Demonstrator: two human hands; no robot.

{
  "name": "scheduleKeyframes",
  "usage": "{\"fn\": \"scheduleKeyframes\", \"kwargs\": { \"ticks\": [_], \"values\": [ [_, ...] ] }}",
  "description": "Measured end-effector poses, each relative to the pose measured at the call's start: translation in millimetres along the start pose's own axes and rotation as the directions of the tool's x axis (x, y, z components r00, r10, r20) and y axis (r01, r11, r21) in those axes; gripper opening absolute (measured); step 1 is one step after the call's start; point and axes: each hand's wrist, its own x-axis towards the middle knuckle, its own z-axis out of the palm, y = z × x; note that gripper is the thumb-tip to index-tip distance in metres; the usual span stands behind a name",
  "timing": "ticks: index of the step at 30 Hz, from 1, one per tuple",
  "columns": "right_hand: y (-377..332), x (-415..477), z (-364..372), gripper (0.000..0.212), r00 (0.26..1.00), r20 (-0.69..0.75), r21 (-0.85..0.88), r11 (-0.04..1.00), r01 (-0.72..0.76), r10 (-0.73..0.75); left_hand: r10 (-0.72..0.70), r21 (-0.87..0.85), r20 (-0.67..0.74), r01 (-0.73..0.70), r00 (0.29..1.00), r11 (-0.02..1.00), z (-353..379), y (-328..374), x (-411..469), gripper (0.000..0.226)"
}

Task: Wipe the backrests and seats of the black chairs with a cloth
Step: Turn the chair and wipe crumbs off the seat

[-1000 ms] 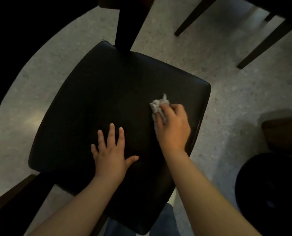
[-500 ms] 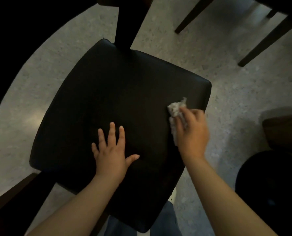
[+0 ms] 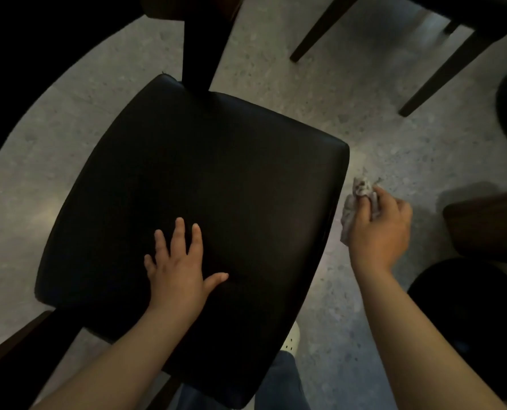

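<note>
Black seat (image 3: 216,179), 1, bears the flat left hand (image 3: 178,270); right hand (image 3: 379,229) grips 1 cloth (image 3: 351,208).

Both bare forearms reach forward from below. The left hand (image 3: 177,269) lies flat, palm down, fingers spread and thumb out to the right. The right hand (image 3: 378,229) is held farther right, fingers curled into a closed grip.
</note>
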Motion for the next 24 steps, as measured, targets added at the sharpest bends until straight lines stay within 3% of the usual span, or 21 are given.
{"fn": "scheduleKeyframes", "kwargs": {
  "ticks": [4,9,12,13,15,17,18,20,22,24],
  "values": [
    [13,-4,-15,0.035,0.996,0.092,0.009,1.0,0.011,-0.012,0.042,0.013,-0.052,-0.042,0.998,0.999,-1,6,-3,0.101],
    [-14,-41,4,0.039,0.92,0.282,0.146,0.96,0.238,-0.271,0.147,-0.044,-0.045,-0.149,0.988,0.988,-6,17,-5,0.094],
    [-8,-46,21,0.037,0.88,0.283,0.094,0.924,0.37,-0.381,0.173,-0.098,-0.046,-0.177,0.984,0.979,-12,24,-4,0.088],
    [0,-42,24,0.036,0.906,0.249,0.07,0.939,0.335,-0.342,0.176,-0.102,-0.05,-0.18,0.983,0.978,-15,28,-3,0.087],
    [15,-30,22,0.033,0.984,0.154,0.051,0.995,0.088,-0.095,0.18,-0.092,-0.064,-0.185,0.982,0.978,-19,36,-1,0.086],
    [24,-21,16,0.033,0.986,0.095,0.075,0.987,-0.142,0.135,0.18,-0.07,-0.07,-0.185,0.981,0.98,-20,43,4,0.086],
    [23,-21,12,0.034,0.985,0.106,0.083,0.985,-0.148,0.139,0.178,-0.064,-0.073,-0.183,0.981,0.981,-20,46,7,0.087],
    [11,-31,5,0.038,0.978,0.205,0.149,0.989,0.013,-0.043,0.167,-0.052,-0.073,-0.171,0.983,0.984,-16,50,13,0.088],
    [6,-49,2,0.038,0.909,0.302,0.196,0.952,0.234,-0.286,0.16,-0.015,-0.06,-0.161,0.985,0.987,-12,51,17,0.089],
    [20,-55,7,0.036,0.889,0.307,0.143,0.94,0.311,-0.341,0.158,0.013,-0.05,-0.157,0.986,0.987,-10,51,19,0.09]
  ]
}}
